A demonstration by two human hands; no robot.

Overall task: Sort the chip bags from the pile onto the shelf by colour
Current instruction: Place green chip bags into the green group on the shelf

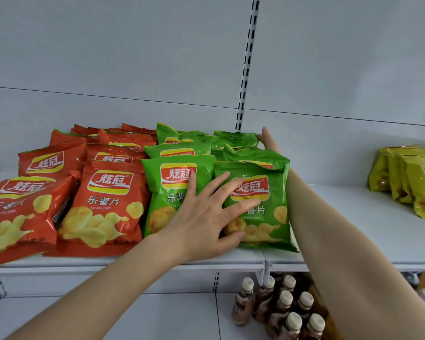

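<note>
The sorting is judged to be nearly finished, as far as can be seen. On the shelf (353, 229) three colour groups are already formed: the orange bags (108, 204) are laid at the left end, the green bags (162, 192) are stood in the middle, and the yellow bags (417, 182) are kept well apart at the right edge of the view. No bag of a wrong colour is seen inside any group. The pile itself is not shown, so it cannot be told how many bags are left to sort. The step in hand is judged to be the squaring of the green group. The left hand (206, 217) is laid flat over the two front green bags near the front edge, its grip spread and pinching nothing. The right hand (268, 141) is held against the right side of the green group at the back of the shelf, with straight fingers, as far as it is visible, and nothing is gripped. About eight orange bags are counted, at least six green ones and at least three yellow ones; the back rows are partly hidden.
</note>
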